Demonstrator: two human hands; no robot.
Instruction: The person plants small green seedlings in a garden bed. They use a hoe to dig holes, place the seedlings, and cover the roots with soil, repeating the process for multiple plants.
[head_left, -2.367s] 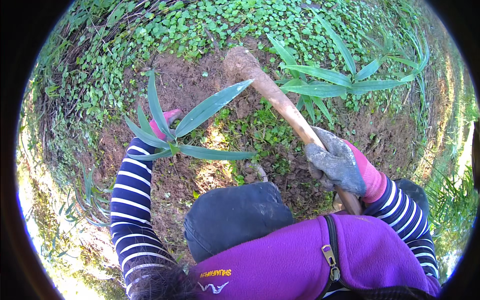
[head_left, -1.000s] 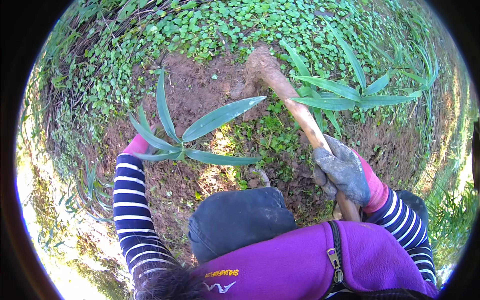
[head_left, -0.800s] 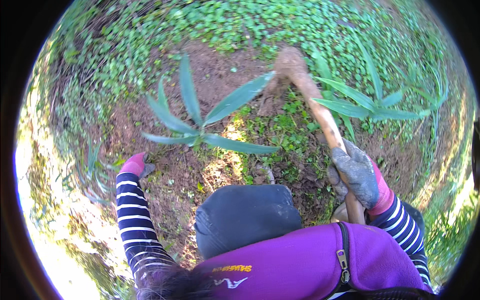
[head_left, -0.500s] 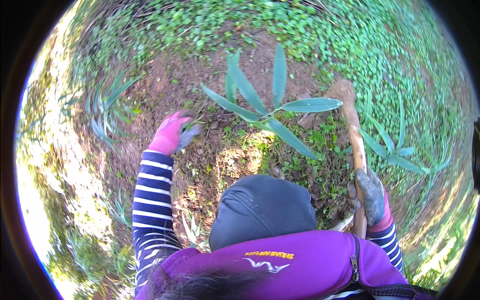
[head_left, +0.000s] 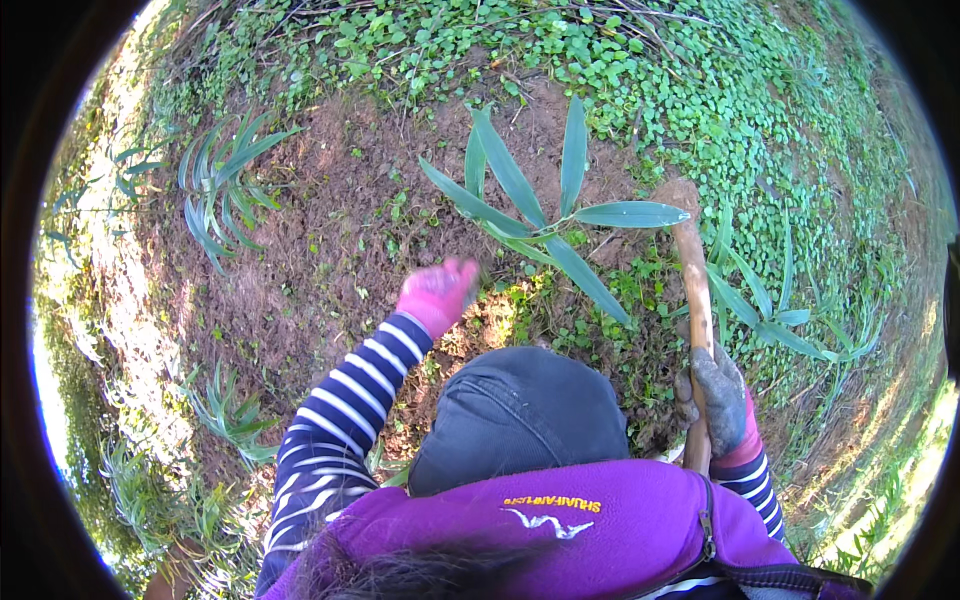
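My left hand [head_left: 441, 294], in a pink and grey glove, hovers over the brown soil left of the middle. Its fingers look curled in, smeared by motion; whatever they hold, if anything, is hidden. My right hand [head_left: 722, 396], in a muddy grey glove with a pink cuff, wraps around the wooden handle [head_left: 697, 290] of a long tool, probably a hoe. Its far end [head_left: 680, 195] is coated with soil and partly covered by a leaf. Between the hands, a plant with long, broad green leaves [head_left: 515, 185] spreads above the ground.
Low leafy ground cover [head_left: 690, 90] fills the far side and right. Other long-leaved plants stand at the left [head_left: 222, 185] and right [head_left: 785, 300]. Small weeds [head_left: 640, 310] dot the soil near the handle. A rounded dark cloth shape [head_left: 522, 420] blocks the near middle.
My left hand has moved right and nearer to me, away from the soil patch on the left. My right hand still grips the handle, shifted slightly left in view.
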